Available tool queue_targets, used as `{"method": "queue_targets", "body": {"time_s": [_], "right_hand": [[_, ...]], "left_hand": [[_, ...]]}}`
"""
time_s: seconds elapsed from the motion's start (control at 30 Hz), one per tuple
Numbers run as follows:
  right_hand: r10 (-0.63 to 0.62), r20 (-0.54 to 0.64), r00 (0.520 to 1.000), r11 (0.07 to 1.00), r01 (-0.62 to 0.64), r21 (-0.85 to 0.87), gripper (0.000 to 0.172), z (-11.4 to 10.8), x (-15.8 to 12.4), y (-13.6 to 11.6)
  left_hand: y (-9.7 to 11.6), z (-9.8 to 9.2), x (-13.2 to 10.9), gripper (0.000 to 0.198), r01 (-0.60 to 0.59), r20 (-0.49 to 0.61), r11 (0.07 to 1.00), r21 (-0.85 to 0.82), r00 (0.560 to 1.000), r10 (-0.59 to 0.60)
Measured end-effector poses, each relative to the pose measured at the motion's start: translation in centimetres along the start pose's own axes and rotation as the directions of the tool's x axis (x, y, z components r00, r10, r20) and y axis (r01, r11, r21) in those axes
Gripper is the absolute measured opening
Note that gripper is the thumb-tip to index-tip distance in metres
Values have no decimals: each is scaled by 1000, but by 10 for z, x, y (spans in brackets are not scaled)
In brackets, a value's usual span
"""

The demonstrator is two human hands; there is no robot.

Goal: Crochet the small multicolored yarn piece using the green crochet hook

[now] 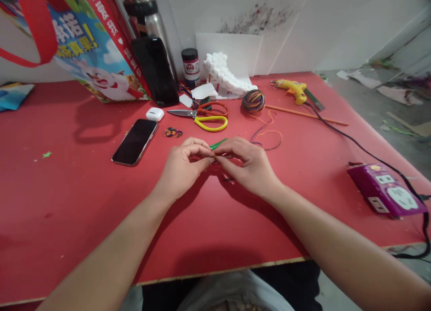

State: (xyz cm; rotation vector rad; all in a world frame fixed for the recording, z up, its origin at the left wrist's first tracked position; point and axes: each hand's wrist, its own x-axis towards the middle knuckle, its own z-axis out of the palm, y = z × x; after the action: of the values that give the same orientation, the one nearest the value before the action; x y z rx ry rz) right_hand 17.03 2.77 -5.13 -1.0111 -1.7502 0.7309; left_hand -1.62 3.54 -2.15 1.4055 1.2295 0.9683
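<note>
My left hand [183,167] and my right hand [251,167] meet over the middle of the red table, thumbs and forefingers pinched together. Between their tips is a small dark bit of multicoloured yarn [214,157], mostly hidden by the fingers. Just behind them a slim green handle [218,144] shows; whether a finger holds it I cannot tell. A loose yarn strand [269,132] curls behind my right hand from a striped yarn ball [253,100]. Small dark-and-orange yarn pieces [173,132] lie beyond my left hand.
Scissors [212,117] with red and yellow handles lie behind my hands. A phone [135,142] and white earphone case [155,114] are leftward. At right are a yellow glue gun [292,90], its black cord, an orange stick [310,115] and a purple power strip [385,189].
</note>
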Motion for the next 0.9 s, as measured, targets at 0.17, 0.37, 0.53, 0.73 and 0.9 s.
{"method": "queue_targets", "body": {"time_s": [0.17, 0.37, 0.53, 0.73, 0.9], "right_hand": [[215, -8, 977, 965, -211, 154, 17, 1, 2, 3], [367, 64, 928, 884, -369, 286, 14, 2, 3, 4], [357, 100, 929, 872, -369, 320, 15, 5, 2, 4], [247, 119, 962, 946, -266, 186, 15, 4, 0, 12], [55, 132, 990, 998, -54, -9, 13, -6, 1, 8]], "left_hand": [[-2, 3, -4, 8, -131, -59, 984, 120, 988, 139], [-3, 6, -6, 5, -71, -100, 989, 127, 991, 84], [-4, 5, -4, 7, -104, -88, 977, 184, 989, 122], [-14, 3, -1, 11, -145, -16, 968, 204, 988, 152], [-21, -3, 2, 12, -283, 104, 913, 294, 959, 263]]}}
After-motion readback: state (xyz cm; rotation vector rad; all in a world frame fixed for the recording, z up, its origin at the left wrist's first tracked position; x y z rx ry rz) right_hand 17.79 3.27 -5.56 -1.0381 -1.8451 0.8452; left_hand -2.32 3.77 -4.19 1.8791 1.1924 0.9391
